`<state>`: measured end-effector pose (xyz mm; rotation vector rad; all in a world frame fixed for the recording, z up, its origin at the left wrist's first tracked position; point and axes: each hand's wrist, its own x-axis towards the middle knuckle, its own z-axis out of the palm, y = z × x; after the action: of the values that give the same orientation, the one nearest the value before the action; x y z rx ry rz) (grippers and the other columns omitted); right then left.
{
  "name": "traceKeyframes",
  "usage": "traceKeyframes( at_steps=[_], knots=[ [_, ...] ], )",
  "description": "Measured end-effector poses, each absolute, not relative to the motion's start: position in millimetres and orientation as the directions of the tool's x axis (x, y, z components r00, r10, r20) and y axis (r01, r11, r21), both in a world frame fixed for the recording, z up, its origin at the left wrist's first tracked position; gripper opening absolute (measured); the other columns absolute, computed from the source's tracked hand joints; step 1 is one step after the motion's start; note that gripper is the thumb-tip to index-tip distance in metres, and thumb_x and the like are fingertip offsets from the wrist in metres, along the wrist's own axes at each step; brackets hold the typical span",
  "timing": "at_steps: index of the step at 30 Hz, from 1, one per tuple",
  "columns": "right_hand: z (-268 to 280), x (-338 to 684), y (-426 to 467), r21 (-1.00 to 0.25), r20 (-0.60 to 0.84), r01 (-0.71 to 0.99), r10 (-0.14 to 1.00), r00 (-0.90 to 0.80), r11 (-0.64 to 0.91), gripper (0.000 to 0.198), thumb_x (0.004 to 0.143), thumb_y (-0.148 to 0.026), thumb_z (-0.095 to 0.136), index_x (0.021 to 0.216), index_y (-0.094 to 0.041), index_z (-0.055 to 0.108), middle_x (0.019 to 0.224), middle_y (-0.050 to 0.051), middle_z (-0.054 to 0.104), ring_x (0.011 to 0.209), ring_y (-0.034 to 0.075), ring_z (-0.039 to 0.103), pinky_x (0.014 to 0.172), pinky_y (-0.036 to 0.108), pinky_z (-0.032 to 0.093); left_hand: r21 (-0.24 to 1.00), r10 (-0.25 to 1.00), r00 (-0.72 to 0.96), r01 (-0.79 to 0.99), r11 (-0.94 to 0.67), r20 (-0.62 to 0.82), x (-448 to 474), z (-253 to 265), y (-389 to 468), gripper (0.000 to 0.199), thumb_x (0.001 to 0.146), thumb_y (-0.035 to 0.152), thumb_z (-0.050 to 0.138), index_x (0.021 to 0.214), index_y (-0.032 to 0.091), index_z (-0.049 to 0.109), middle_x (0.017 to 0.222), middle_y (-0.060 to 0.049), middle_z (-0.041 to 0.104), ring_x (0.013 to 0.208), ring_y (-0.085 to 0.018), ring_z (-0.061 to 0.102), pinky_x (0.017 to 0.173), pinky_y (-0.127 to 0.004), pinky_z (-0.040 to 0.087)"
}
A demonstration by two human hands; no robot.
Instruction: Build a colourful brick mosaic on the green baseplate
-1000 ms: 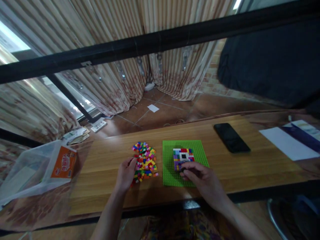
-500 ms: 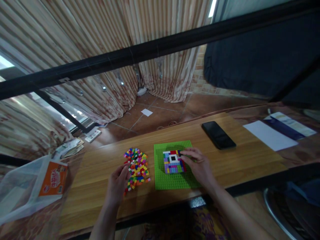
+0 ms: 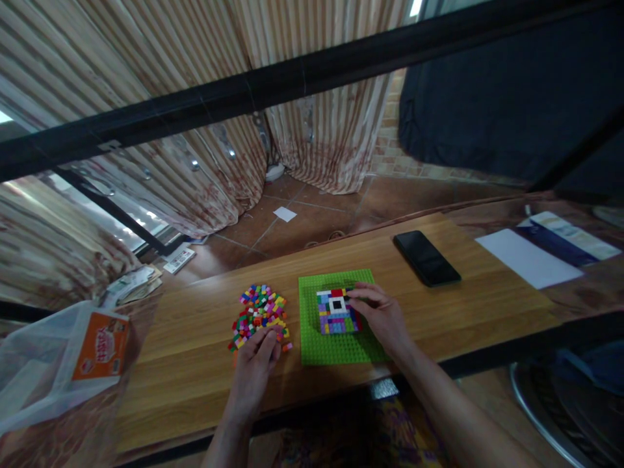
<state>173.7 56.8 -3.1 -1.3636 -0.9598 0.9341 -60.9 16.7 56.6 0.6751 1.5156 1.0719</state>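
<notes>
A green studded baseplate (image 3: 312, 348) lies on the wooden table. Fixed near its middle is a square block of small colourful building bricks (image 3: 336, 323), with a white ring around a black centre on top. My right hand (image 3: 383, 318) bends over the block's upper right corner, thumb and index finger pinched together at its edge. Anything between those fingertips is too small to make out. Left of the plate spreads a pile of loose building bricks (image 3: 260, 302). Over its near end is my left hand (image 3: 257, 356), fingers curled closed; their contents are hidden.
A black smartphone (image 3: 426, 258) lies right of the baseplate. White paper (image 3: 529, 257) and a blue-and-white packet (image 3: 565, 237) are beyond the table's right end. On the left stands a clear plastic box (image 3: 46, 390) with an orange label. A black metal bar (image 3: 195, 104) crosses above.
My left hand has moved right and toward me, from the pile's left side to its near end, uncovering bricks there. My right hand stays at the block's corner. The view has shifted slightly.
</notes>
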Motion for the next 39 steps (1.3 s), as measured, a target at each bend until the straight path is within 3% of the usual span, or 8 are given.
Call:
traceKeyframes(
  at_steps=[6,10,17,21,26,29,33,39],
  knots=[
    [0.0,173.0,57.1,-1.000,0.009,0.007,0.936,0.351,0.007,0.012,0.063,-0.031,0.074,0.073,-0.025,0.075,0.101,0.005,0.065,0.104,0.023,0.059,0.095,0.042,0.043,0.864,0.844,-0.199,-0.195,0.464,-0.498,-54.3,45.4,11.4,0.038,0.059,0.040,0.081,0.085,0.014,0.072,0.073,-0.001,0.064,0.064,-0.008,0.057,0.059,-0.017,0.045],
    [-0.2,172.5,57.1,-1.000,-0.010,-0.022,0.937,0.348,-0.003,0.011,0.062,-0.031,0.075,0.072,-0.025,0.075,0.098,0.004,0.067,0.100,0.022,0.060,0.094,0.042,0.044,0.855,0.838,-0.202,-0.238,0.460,-0.507,-54.0,32.3,11.1,0.036,0.056,0.038,0.082,0.081,0.013,0.071,0.068,-0.001,0.062,0.062,-0.009,0.057,0.049,-0.015,0.040],
    [2.8,170.6,58.9,-0.997,-0.074,-0.049,0.932,0.355,-0.061,0.012,0.059,-0.032,0.076,0.067,-0.023,0.075,0.085,0.004,0.069,0.085,0.021,0.063,0.083,0.039,0.049,0.835,0.851,-0.060,-0.239,0.496,-0.522,-51.8,30.0,9.8,0.041,0.063,0.046,0.077,0.088,0.014,0.068,0.049,0.007,0.045,0.036,-0.001,0.027,0.035,-0.014,0.017],
    [3.0,172.2,59.5,-0.996,-0.087,-0.050,0.941,0.327,-0.075,0.013,0.060,-0.032,0.076,0.069,-0.023,0.075,0.083,0.004,0.070,0.082,0.020,0.063,0.083,0.039,0.048,0.730,0.820,0.029,-0.440,0.523,-0.571,-38.9,40.7,0.7,0.033,0.072,0.040,0.073,0.090,0.013,0.067,0.058,0.005,0.051,0.038,0.000,0.032,0.034,-0.012,0.021],
    [3.2,178.7,48.4,-1.000,0.010,0.024,0.935,0.356,0.002,0.023,0.065,-0.036,0.076,0.083,-0.022,0.074,0.090,0.005,0.070,0.086,0.020,0.062,0.084,0.040,0.049,0.461,0.756,0.157,-0.708,0.535,-0.636,-19.5,49.2,-14.2,0.022,0.087,0.027,0.057,0.093,0.009,0.068,0.084,-0.009,0.067,0.070,-0.011,0.063,0.063,-0.020,0.054],
    [13.6,178.7,31.4,-0.994,0.091,0.088,0.927,0.363,0.063,0.018,0.072,-0.036,0.072,0.084,-0.023,0.073,0.094,0.005,0.069,0.088,0.021,0.062,0.083,0.040,0.050,0.394,0.765,0.199,-0.762,0.514,-0.613,-14.2,48.5,-19.1,0.029,0.091,0.027,0.051,0.099,0.007,0.068,0.102,-0.015,0.069,0.093,-0.019,0.066,0.086,-0.030,0.054],
    [35.7,167.8,3.0,-0.960,0.180,0.235,0.978,0.104,0.152,0.010,0.081,-0.032,0.065,0.085,-0.028,0.073,0.095,0.005,0.068,0.091,0.021,0.063,0.080,0.036,0.052,0.379,0.783,0.258,-0.762,0.525,-0.566,-13.0,46.4,-20.6,0.035,0.093,0.032,0.047,0.107,0.008,0.068,0.113,-0.016,0.068,0.106,-0.022,0.064,0.096,-0.035,0.049],
    [44.9,146.5,-15.7,-0.777,0.283,0.519,0.934,-0.218,0.356,0.025,0.087,-0.022,0.055,0.105,-0.029,0.071,0.108,0.007,0.065,0.103,0.022,0.060,0.088,0.039,0.052,0.374,0.791,0.319,-0.748,0.549,-0.523,-10.8,42.9,-19.5,0.037,0.095,0.033,0.043,0.111,0.011,0.067,0.116,-0.012,0.067,0.104,-0.019,0.063,0.095,-0.032,0.048]
  ],
)
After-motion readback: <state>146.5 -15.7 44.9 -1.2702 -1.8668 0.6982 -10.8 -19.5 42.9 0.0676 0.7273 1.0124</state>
